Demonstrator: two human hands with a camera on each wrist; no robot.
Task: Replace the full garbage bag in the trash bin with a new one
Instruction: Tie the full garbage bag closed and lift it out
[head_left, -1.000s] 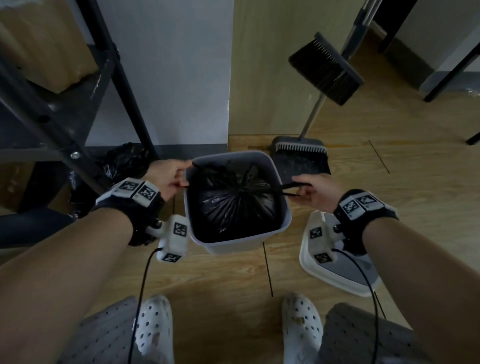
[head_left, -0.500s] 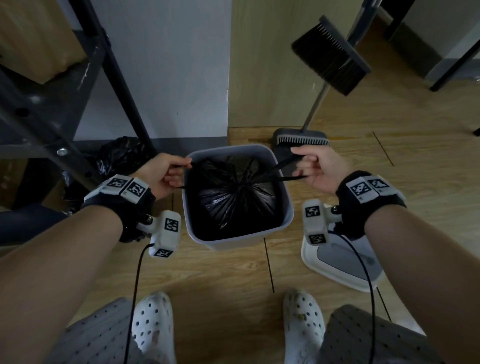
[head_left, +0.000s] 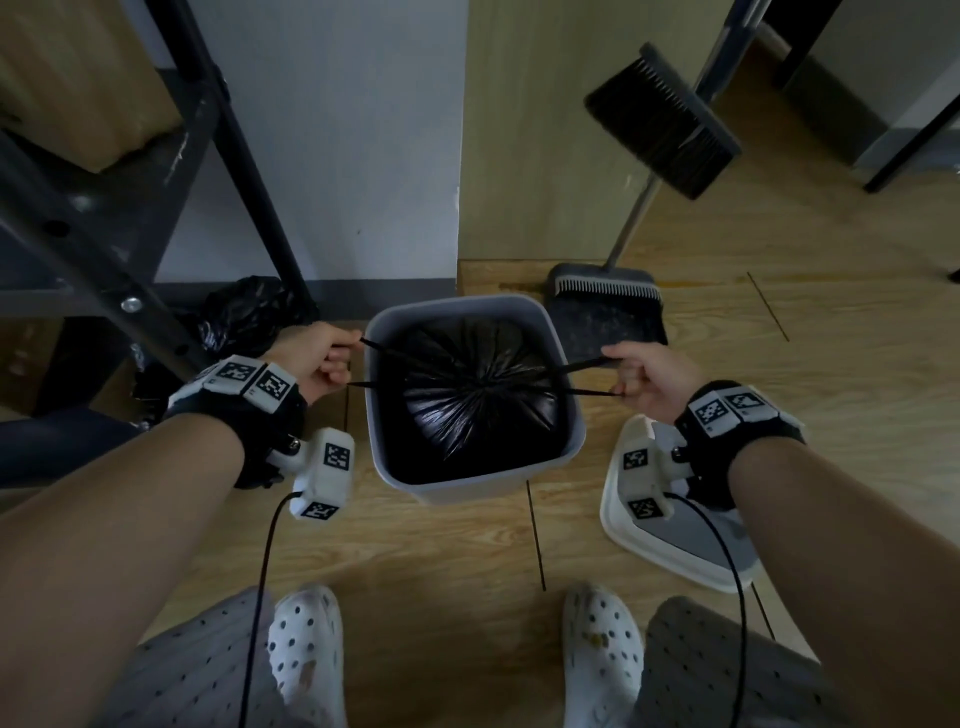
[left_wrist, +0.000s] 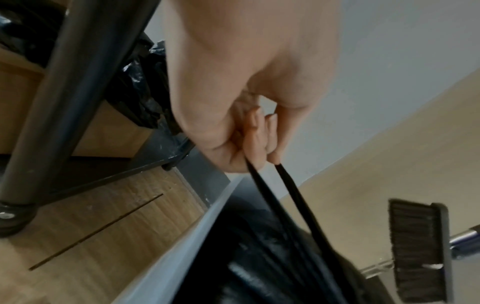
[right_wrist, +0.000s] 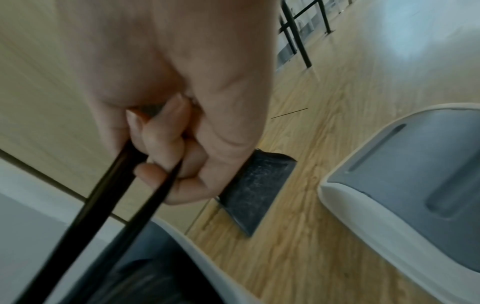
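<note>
A grey trash bin (head_left: 571, 441) stands on the wood floor with a full black garbage bag (head_left: 478, 405) inside, its mouth gathered tight at the centre. My left hand (head_left: 324, 358) grips the left drawstring loop (left_wrist: 288, 197) just outside the bin's left rim. On the other side, my right hand (head_left: 639, 374) grips the right drawstring loop (right_wrist: 111, 195) beyond the right rim. Both loops run taut to the bag's puckered middle. In the wrist views the strings pass between curled fingers (left_wrist: 259, 131) of each hand.
The bin's lid (head_left: 675, 540) lies on the floor to the right. A dustpan (head_left: 608, 317) and broom (head_left: 660, 119) stand behind the bin. A black metal rack (head_left: 171, 249) with another black bag (head_left: 244, 312) under it is at the left. My white shoes (head_left: 306, 649) are near the bin.
Both hands have pulled the drawstrings outward, left hand to the left and right hand to the right. The bag's mouth went from partly open to cinched closed.
</note>
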